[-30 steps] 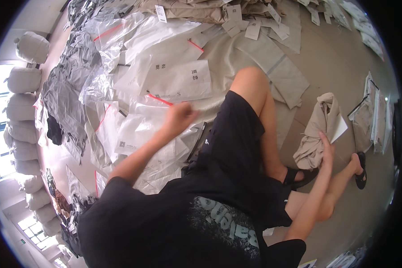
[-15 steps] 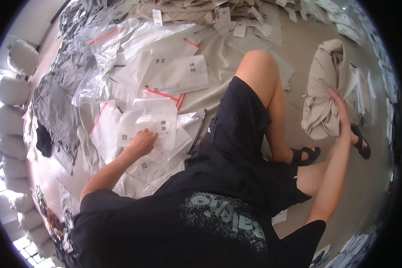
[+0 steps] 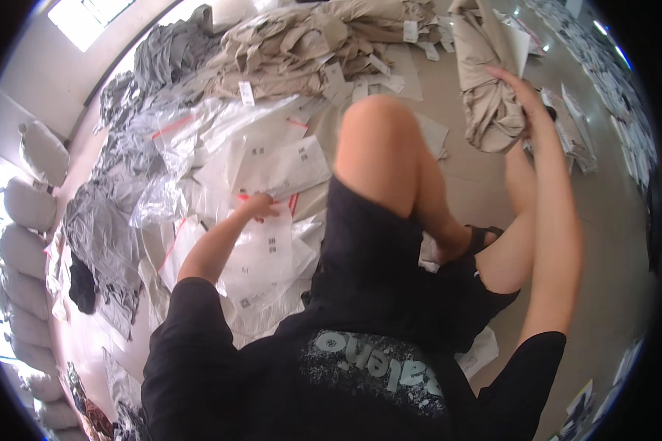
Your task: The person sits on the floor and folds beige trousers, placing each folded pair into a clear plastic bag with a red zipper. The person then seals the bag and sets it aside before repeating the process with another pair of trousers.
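My right hand [image 3: 518, 90] grips a folded beige garment [image 3: 488, 81] and holds it up at the far right, beyond my lower leg. The fingers lie along its front, and the rest of the grip is hidden behind the cloth. On the left, my left hand [image 3: 260, 207] is at the upper edge of a translucent plastic bag [image 3: 254, 253], its fingers curled and closed on the film beside a red strip. More clear and white plastic bags [image 3: 279, 165] with red strips lie overlapping just beyond this hand.
A heap of beige garments [image 3: 287, 55] with paper tags lies at the back. Crumpled grey garments [image 3: 107, 220] are piled along the left. Stuffed pale sacks [image 3: 26, 253] line the left wall. Packed bags [image 3: 570, 128] rest on the floor at right, near my bent legs.
My right hand has raised the folded beige garment and carried it away from me and slightly left. My left hand has moved to the plastic bag's upper edge. My view has shifted.
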{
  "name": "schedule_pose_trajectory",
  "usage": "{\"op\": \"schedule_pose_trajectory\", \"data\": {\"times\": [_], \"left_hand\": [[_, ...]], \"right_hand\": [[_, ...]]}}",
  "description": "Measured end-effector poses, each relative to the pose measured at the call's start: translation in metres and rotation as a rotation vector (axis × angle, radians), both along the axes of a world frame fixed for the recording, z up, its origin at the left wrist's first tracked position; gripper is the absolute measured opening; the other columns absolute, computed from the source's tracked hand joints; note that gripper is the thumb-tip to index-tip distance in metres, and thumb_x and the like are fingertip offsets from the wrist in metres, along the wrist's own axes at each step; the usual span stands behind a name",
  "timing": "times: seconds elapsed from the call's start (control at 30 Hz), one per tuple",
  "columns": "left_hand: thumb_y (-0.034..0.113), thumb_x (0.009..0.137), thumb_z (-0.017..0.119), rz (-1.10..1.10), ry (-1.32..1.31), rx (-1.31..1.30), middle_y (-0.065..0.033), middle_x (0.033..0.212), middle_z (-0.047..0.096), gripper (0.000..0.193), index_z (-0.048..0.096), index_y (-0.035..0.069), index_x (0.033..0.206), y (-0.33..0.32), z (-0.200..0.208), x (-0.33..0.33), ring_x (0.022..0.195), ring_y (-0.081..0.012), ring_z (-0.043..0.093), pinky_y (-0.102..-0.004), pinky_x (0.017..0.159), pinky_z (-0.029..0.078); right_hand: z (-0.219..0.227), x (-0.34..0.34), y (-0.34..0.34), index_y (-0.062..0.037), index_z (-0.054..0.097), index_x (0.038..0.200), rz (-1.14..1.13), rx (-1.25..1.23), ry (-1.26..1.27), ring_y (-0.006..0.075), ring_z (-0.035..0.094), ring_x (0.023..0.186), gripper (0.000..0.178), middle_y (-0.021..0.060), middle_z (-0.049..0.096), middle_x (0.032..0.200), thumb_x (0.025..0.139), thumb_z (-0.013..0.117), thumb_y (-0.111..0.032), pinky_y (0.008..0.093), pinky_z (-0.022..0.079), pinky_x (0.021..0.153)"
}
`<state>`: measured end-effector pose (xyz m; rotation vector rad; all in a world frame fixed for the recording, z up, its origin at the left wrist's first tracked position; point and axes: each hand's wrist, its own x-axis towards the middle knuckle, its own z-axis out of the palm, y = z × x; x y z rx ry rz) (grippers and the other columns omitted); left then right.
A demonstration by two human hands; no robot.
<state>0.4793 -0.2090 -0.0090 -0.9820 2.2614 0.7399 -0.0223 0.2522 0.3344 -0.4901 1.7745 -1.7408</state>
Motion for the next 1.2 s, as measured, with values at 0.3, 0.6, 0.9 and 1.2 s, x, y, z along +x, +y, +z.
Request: {"op": "schedule_pose_trajectory", "data": {"times": [0.3, 0.6, 0.9, 1.2], "left_hand": [[0.015, 0.092, 0.078, -0.49, 0.983, -0.662, -0.0142, 0.09, 0.072, 0.013, 0.069, 0.006, 0.094, 0.047, 0.188, -0.17, 0.092, -0.0385, 0.069, -0.0494, 0.093, 0.053], [-0.004, 0.087, 0.075, -1.006, 0.822, -0.339, -0.0152, 0.124, 0.076, 0.023, 0.075, 0.008, 0.107, 0.09, 0.247, -0.365, 0.137, -0.0358, 0.063, -0.0499, 0.123, 0.046], [0.047, 0.09, 0.078, -0.94, -0.068, -0.25, -0.0125, 0.152, 0.064, 0.067, 0.065, 0.017, 0.148, 0.024, 0.133, -0.339, 0.143, -0.0359, 0.055, -0.0476, 0.12, 0.043], [0.061, 0.095, 0.073, -0.806, -0.334, 0.01, -0.0118, 0.156, 0.059, 0.075, 0.064, 0.01, 0.15, 0.105, 0.02, -0.366, 0.149, -0.0319, 0.047, -0.0425, 0.125, 0.031]], "right_hand": [[-0.037, -0.036, 0.016, 0.0124, 0.069, 0.127, -0.031, -0.058, 0.137, 0.0254, 0.079, 0.095, 0.071, 0.0189, 0.078, 0.114, 0.082, 0.093, -0.036, 0.0374, 0.064, 0.084], [-0.115, -0.09, -0.005, 0.0089, 0.067, 0.138, 0.006, -0.263, 0.037, 0.0214, 0.073, 0.107, 0.068, 0.0144, 0.076, 0.127, 0.083, 0.093, -0.023, 0.0347, 0.059, 0.091], [-0.198, -0.083, -0.042, 0.0094, 0.072, 0.128, -0.104, -0.109, -0.064, 0.0222, 0.076, 0.099, 0.065, 0.0171, 0.078, 0.117, 0.08, 0.093, -0.029, 0.0344, 0.059, 0.086], [-0.241, -0.069, -0.049, 0.002, 0.08, 0.111, 0.014, 0.179, -0.012, 0.0184, 0.068, 0.07, 0.061, 0.0082, 0.076, 0.084, 0.072, 0.096, -0.041, 0.0346, 0.054, 0.064]]}}
